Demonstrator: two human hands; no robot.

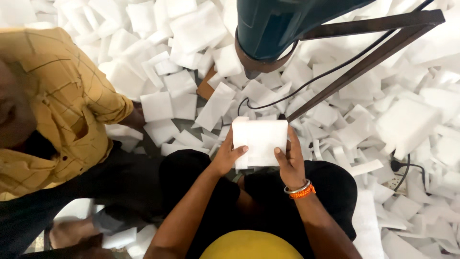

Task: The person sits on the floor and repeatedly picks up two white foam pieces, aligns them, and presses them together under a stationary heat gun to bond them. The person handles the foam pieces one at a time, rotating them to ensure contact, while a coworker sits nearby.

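Crouching at far left, a co-worker in a yellow checked shirt (52, 105), one of that person's hands (135, 117) reaching out to a white foam sheet (156, 106) on the floor, fingers touching its left edge. Spread everywhere beyond, loose white foam pieces (191, 29) covering the floor from near to far, a scrap of brown cardboard (206, 86) showing among them. Nearer the middle, left hand (227, 153) closed on the left side of a stack of white foam sheets (261, 139), thumb lying across the near face, fingers wrapped behind the left edge. Held between both hands just above dark-trousered knees, the stack upright, roughly square, slightly tilted, its top edge toward the far side. Gripping the stack's right side, right hand (290, 158), thumb pressed on the near face, fingers hidden behind the right edge; silver bangle (297, 188) and orange thread band (303, 193) at that wrist. Hanging over the far side of the stack, a dark teal machine head (278, 24) on a rusty metal frame (364, 52), black cable (306, 86) trailing down from it toward the foam. Further right, a thick foam block (407, 122) lying on the pile, and near it a black plug in a socket strip (400, 172) half buried among sheets.
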